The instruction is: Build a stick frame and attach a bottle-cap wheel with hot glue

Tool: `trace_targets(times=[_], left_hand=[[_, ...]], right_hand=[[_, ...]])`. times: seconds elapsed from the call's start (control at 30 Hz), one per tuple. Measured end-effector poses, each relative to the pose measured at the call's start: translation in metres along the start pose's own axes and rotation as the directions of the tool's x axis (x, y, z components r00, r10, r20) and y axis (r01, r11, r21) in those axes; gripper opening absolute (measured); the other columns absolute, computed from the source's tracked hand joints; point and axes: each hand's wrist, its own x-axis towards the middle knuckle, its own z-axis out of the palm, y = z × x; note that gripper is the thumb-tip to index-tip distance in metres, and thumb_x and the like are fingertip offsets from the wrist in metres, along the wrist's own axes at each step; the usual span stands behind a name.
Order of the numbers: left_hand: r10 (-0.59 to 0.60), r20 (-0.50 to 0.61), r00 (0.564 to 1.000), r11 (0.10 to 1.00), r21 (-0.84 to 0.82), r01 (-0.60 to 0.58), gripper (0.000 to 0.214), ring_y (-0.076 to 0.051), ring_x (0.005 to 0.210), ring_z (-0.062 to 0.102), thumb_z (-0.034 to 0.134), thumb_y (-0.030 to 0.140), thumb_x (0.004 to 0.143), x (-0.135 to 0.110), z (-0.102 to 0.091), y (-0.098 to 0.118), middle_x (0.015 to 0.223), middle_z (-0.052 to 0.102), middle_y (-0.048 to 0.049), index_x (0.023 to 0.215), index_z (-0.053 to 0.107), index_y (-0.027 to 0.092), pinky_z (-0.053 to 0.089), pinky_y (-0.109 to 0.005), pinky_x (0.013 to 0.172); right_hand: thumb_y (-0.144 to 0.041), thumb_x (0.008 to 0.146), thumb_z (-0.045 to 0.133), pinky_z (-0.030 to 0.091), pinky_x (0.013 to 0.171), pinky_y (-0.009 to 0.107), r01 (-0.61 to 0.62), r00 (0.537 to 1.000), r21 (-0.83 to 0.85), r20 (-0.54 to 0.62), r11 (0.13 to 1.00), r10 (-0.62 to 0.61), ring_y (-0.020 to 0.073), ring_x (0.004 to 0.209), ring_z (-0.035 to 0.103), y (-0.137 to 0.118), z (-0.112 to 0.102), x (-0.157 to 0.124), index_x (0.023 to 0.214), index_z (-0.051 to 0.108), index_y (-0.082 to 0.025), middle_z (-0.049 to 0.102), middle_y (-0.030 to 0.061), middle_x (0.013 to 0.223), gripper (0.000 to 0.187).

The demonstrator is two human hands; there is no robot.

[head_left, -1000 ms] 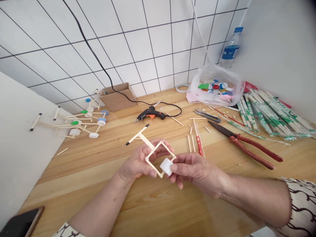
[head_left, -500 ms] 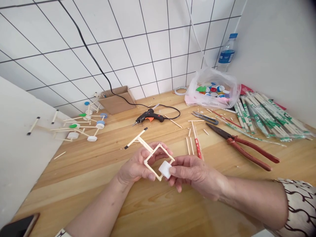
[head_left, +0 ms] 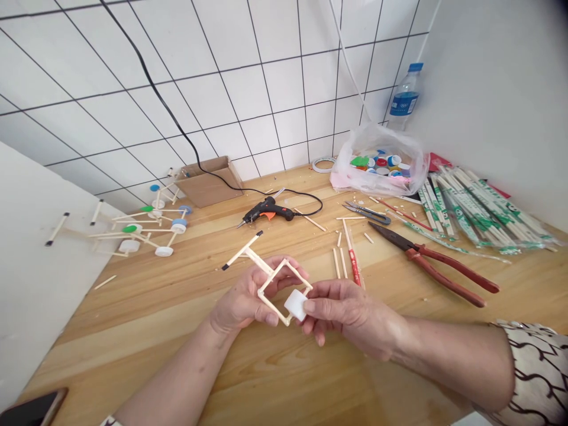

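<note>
My left hand (head_left: 248,299) is closed around one side of a square frame made of wooden sticks (head_left: 273,303). A stem runs from its far corner to a crossbar with black tips. Between the thumb and fingers of my right hand (head_left: 341,310) is a white bottle cap (head_left: 296,305), pressed against the frame's near right side. My right fingertips partly hide that corner and the cap's edge. Both hands are above the wooden table (head_left: 266,367).
Behind lies a black hot glue gun (head_left: 268,210) with its cord. To the right are pliers (head_left: 417,248), snips (head_left: 368,212), a bag of caps (head_left: 381,171) and wrapped chopsticks (head_left: 479,204). Stick models with cap wheels (head_left: 164,251) stand left, near a cardboard box (head_left: 210,186).
The view has shifted slightly. My hands, the stick frame and the white cap keep nearly the same pose.
</note>
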Motion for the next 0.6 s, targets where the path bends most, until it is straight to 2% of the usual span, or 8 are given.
trace_targets(times=[0.17,0.33,0.6], left_hand=[[0.017,-0.003,1.000,1.000,-0.003,-0.017,0.063,-0.031,0.104,0.053,0.083,0.019,0.044,0.0002,0.0000,-0.0003,0.105,0.061,-0.0089,0.102,0.059,0.020,0.043,-0.040,0.085],[0.027,0.007,1.000,1.000,-0.001,-0.027,0.064,-0.025,0.093,0.056,0.083,0.019,0.045,0.0005,-0.0007,-0.0007,0.104,0.062,-0.0080,0.104,0.059,0.020,0.043,-0.039,0.085],[0.034,0.015,0.999,0.999,-0.004,-0.034,0.063,-0.024,0.093,0.056,0.083,0.018,0.046,0.0001,-0.0007,-0.0002,0.104,0.062,-0.0065,0.104,0.060,0.022,0.041,-0.039,0.087]], right_hand=[[-0.030,0.063,0.076,0.045,0.049,0.019,0.004,1.000,-0.001,0.004,1.000,-0.004,0.0085,0.055,0.057,-0.0003,0.0005,-0.0003,0.076,0.066,-0.008,0.063,0.0031,0.064,0.028],[-0.031,0.064,0.076,0.045,0.049,0.020,0.012,1.000,0.003,0.014,1.000,-0.012,0.0087,0.054,0.057,0.0002,-0.0002,0.0011,0.076,0.067,-0.009,0.063,0.0029,0.064,0.027],[-0.030,0.063,0.076,0.046,0.049,0.020,0.015,1.000,0.014,0.012,1.000,-0.015,0.0089,0.055,0.058,0.0009,-0.0006,0.0006,0.075,0.067,-0.008,0.063,0.0026,0.062,0.027]])
